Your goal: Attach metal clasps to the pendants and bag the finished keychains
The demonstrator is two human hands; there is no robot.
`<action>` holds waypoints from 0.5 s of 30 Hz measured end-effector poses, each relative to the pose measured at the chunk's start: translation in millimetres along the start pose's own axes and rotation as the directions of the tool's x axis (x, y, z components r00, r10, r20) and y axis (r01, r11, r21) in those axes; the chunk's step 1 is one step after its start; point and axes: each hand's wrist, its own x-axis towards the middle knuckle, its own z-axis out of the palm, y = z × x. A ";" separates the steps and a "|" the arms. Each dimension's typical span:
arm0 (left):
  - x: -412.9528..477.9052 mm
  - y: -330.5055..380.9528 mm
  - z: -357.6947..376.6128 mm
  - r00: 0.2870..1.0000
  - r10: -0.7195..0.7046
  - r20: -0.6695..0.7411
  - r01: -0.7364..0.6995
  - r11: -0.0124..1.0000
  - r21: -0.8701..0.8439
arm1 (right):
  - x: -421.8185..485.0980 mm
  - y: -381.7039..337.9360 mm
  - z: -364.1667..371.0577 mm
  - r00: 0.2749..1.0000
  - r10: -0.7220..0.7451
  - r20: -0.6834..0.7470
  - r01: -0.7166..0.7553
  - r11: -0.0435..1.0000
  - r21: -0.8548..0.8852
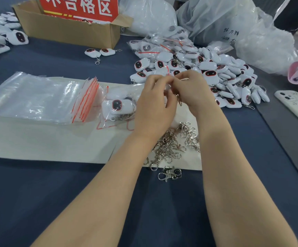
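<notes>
Two hands, left (153,106) and right (193,90), are being held fingertip to fingertip over the white sheet (46,139) at the middle of the tabletop (73,202). Both sets of fingers are being curled and pinched on one clasp (180,101), which is hanging just below them, its long axis pointing toward the near edge, closer to the right thumb. Any pendant in the grip is being hidden. One filled bag (117,106) is lying just left of the hands. Loose clasps (173,145), too tangled to count, are lying toward the near edge, and dozens of pendants (216,77) toward the far right.
</notes>
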 end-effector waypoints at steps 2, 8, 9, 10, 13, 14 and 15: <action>-0.5 4.0 -1.1 0.999 0.027 -0.029 -0.027 1.000 -0.007 | -5.3 -4.0 1.1 0.996 -0.013 0.091 0.008 0.999 0.046; -0.7 5.2 0.5 0.993 0.072 -0.093 -0.072 0.997 -0.002 | -7.8 -10.6 4.5 0.978 0.014 0.208 -0.113 0.874 0.473; -1.0 4.8 1.5 0.995 0.061 -0.082 -0.062 0.998 -0.006 | -4.5 -9.9 2.6 0.993 0.010 0.121 -0.060 0.904 0.422; -1.3 4.3 2.3 0.996 0.050 -0.069 -0.050 0.999 -0.012 | -1.8 -8.6 0.7 1.000 0.001 0.031 -0.011 0.944 0.329; -2.3 3.6 3.1 1.000 0.019 -0.020 -0.020 1.000 -0.020 | 0.8 -3.5 -3.5 0.999 0.003 -0.054 -0.004 1.000 -0.012; -3.0 3.1 3.2 1.000 0.011 -0.001 -0.011 1.000 0.003 | -0.2 -1.7 -2.7 0.999 0.042 -0.017 -0.043 0.998 -0.054; -3.2 1.8 3.9 1.000 0.004 0.007 -0.004 0.998 0.067 | -0.4 0.1 -1.6 0.996 0.084 0.030 -0.081 0.993 -0.089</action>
